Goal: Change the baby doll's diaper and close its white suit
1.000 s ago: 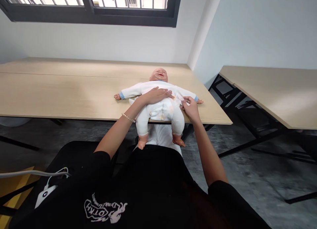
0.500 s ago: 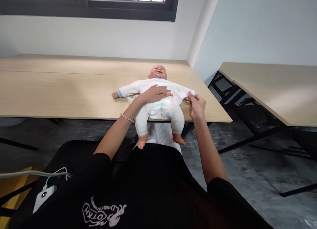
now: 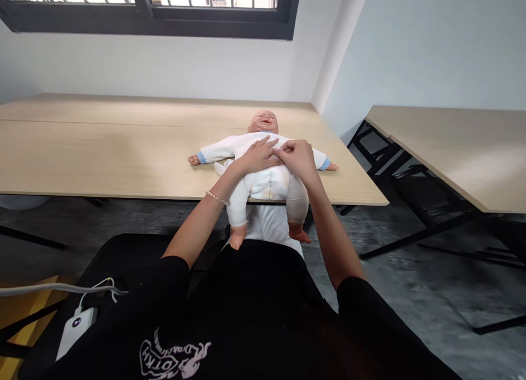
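A baby doll (image 3: 224, 148) in a white top with blue cuffs lies on its back at the table's front edge, its legs hanging over. Around its hips is a white diaper (image 3: 269, 183). My left hand (image 3: 258, 156) lies flat across the doll's belly at the diaper's upper front, fingers spread. Close beside it, my right hand (image 3: 299, 156) is closed in a pinch on the diaper's side tab, at the front of the waist; the tab itself is mostly hidden by the fingers. A loose diaper side wing (image 3: 222, 166) sticks out on the left.
The doll lies on a light wooden table (image 3: 102, 160) against a wall below a window. A second table (image 3: 456, 155) stands to the right across a gap. At lower left, a black chair (image 3: 127, 254) holds a white power bank (image 3: 76, 332) with cables.
My right hand has moved left from the doll's side to the front of the waist, bringing the diaper tab across. My left hand remains on the belly.
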### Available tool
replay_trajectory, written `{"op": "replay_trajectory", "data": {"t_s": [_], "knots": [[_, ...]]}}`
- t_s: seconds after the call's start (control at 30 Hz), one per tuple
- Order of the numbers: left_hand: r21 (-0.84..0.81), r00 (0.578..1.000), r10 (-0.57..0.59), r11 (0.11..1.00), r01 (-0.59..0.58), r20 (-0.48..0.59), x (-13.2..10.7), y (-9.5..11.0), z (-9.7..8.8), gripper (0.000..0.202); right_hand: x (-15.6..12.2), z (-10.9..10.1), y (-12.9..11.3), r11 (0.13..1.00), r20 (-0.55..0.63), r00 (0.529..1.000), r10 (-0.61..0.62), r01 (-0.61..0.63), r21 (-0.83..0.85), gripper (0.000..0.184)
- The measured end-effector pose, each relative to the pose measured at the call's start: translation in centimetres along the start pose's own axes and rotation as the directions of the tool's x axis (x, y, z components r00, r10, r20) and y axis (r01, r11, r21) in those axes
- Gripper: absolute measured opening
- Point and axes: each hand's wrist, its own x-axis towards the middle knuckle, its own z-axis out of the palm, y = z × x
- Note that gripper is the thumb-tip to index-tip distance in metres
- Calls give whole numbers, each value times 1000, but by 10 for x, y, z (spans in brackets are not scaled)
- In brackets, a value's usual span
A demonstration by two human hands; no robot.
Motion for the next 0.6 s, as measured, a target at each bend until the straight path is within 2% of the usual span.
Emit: {"op": "replay_trajectory", "data": {"t_s": [0.07, 0.23, 0.3, 0.43, 0.6], "knots": [[-11, 1000, -8, 1000, 8, -6, 0, 0, 0, 61, -1, 1, -5, 999, 4, 1000, 16, -16, -49, 16], [-67, 995, -18, 998, 11, -101, 3, -6, 4, 73, -6, 2, -15, 987, 42, 999, 25, -17, -162, 17], [-66, 993, -2, 998, -7, -122, 5, -9, 5, 71, -9, 5, -16, 978, 65, 998, 14, 0, -209, 21], [-65, 990, 10, 998, -19, -144, 7, -13, 7, 61, -14, 16, -16, 959, 87, 993, -83, 103, -265, 30], [-79, 990, 18, 996, -29, -142, 7, -18, 10, 62, -18, 24, -16, 953, 103, 981, -165, 186, -239, 32]]}}
